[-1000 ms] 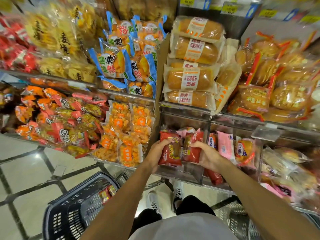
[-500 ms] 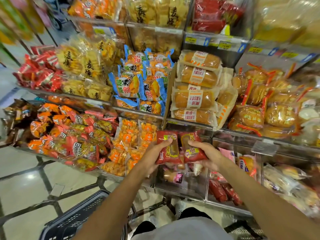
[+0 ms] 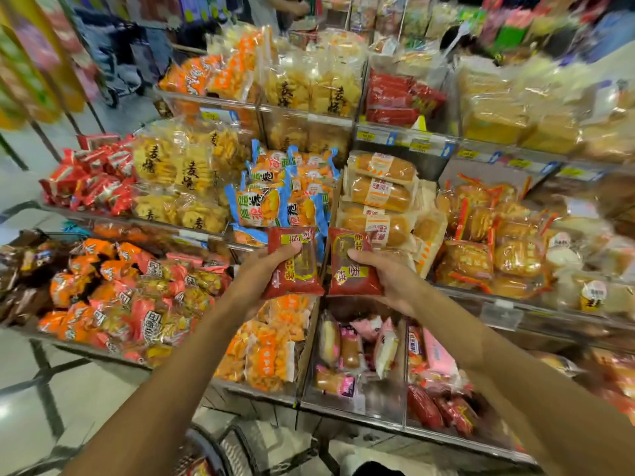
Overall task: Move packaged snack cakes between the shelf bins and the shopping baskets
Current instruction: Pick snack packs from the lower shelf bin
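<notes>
Each of my hands holds one red packaged snack cake upright in front of the shelves. My left hand (image 3: pixel 264 269) grips the left red pack (image 3: pixel 292 266) with the thumb across its front. My right hand (image 3: pixel 385 276) grips the right red pack (image 3: pixel 352 266) the same way. Both packs hang in the air above a clear shelf bin (image 3: pixel 354 400) that holds pink and brown wrapped cakes. More red packs (image 3: pixel 443 410) lie in the neighbouring bin on the right. Only the rim of a dark shopping basket (image 3: pixel 220 448) shows at the bottom edge.
Tiered clear bins hold orange snack bags (image 3: pixel 268 359), blue-edged packs (image 3: pixel 264 204), long bread rolls (image 3: pixel 378 194) and round cakes (image 3: pixel 498 255). Tiled floor (image 3: pixel 51 400) lies to the left. A person stands far back in the aisle.
Both hands lifted the two red packs up out of the lower bin and away from it. My view tilted up, so the basket slid almost out of sight.
</notes>
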